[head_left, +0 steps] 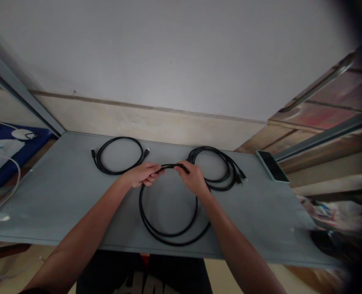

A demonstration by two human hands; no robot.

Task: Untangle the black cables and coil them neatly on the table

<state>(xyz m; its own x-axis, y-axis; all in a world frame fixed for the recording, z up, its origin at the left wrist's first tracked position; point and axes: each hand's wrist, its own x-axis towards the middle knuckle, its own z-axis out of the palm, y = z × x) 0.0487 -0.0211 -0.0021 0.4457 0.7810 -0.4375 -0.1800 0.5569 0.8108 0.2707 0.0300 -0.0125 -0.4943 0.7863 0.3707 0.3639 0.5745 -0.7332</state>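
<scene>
Black cable [168, 166] judged light, springy; best held where left hand [140, 174] and right hand [193, 178] grip it, fingers closed, over bench [254, 216].

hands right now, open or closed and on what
Left hand: closed, holding the black cable.
Right hand: closed, holding the same cable.

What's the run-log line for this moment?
left grip: closed on black cable loop | right grip: closed on same loop | table: left coil, right coil, phone at right edge
</scene>
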